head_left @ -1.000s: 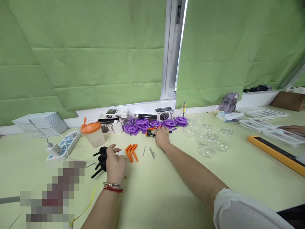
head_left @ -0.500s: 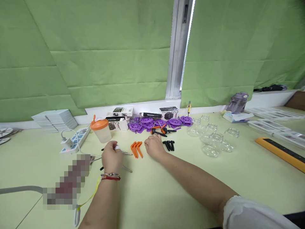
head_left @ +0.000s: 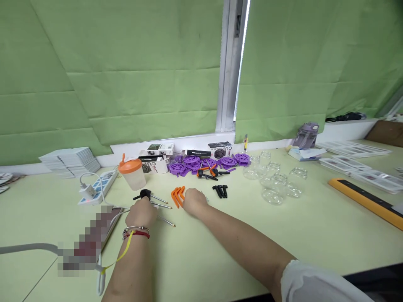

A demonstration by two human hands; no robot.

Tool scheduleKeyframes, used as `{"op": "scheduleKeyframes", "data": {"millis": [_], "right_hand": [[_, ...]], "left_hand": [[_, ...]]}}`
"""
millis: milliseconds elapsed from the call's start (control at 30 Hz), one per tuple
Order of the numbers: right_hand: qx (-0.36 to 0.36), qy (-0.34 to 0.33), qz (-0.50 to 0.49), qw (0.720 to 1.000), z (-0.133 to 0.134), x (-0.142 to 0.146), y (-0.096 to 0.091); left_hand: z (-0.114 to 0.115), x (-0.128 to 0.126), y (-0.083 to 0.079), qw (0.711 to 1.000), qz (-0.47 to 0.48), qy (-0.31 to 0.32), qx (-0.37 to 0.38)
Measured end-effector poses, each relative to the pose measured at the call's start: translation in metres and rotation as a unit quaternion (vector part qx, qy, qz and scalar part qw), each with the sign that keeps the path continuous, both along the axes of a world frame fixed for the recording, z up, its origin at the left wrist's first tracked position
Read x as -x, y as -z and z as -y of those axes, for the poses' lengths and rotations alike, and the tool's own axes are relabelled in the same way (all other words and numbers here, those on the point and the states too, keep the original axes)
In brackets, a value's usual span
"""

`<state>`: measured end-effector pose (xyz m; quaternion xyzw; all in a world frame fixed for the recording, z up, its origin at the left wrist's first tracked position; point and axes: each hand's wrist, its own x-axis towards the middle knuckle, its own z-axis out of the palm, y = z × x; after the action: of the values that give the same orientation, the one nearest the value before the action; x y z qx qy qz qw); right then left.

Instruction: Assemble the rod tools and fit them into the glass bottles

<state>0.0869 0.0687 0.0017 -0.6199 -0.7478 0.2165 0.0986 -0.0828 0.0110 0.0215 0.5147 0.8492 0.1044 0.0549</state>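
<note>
My left hand (head_left: 141, 216), palm down with its fingers mostly hidden, lies over slim metal rods (head_left: 166, 221) with gold-coloured tips. A black knob-like part (head_left: 145, 193) shows just beyond its knuckles. My right hand (head_left: 194, 203) is curled beside the orange bent pieces (head_left: 176, 197) and overlaps the rightmost one. Its fingertips are out of sight, so what they hold cannot be made out. Tiny metal bits (head_left: 205, 196) lie by its right side. Several short black T-shaped pieces (head_left: 220, 191) lie farther right.
Purple wheel-shaped parts (head_left: 192, 162) are heaped at the back, near a cup holder box (head_left: 220, 150). Clear plastic cups (head_left: 273, 195) stand to the right. An orange-lidded cup (head_left: 130, 172), a power strip (head_left: 107, 184) and a pixelated object (head_left: 94, 239) occupy the left.
My right hand has shifted left and nearer, onto the edge of the orange pieces. My left hand has come down and back, exposing the black knob-like part. The view has shifted slightly.
</note>
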Motion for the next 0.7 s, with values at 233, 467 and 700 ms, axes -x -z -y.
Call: {"op": "scheduleKeyframes", "data": {"millis": [233,467,700], "right_hand": [[-0.010,0.010,-0.067,0.998,0.003,-0.010,-0.007],[0.024,-0.018,-0.267,0.963,0.013,-0.047,-0.012],[0.224,-0.086,-0.553,0.798,0.029,-0.123,-0.010]], "left_hand": [[0.001,0.002,0.003,0.998,0.024,0.042,0.044],[0.002,-0.011,0.001,0.974,0.187,0.104,-0.074],[0.009,-0.057,-0.012,0.851,0.478,0.093,-0.197]]}}
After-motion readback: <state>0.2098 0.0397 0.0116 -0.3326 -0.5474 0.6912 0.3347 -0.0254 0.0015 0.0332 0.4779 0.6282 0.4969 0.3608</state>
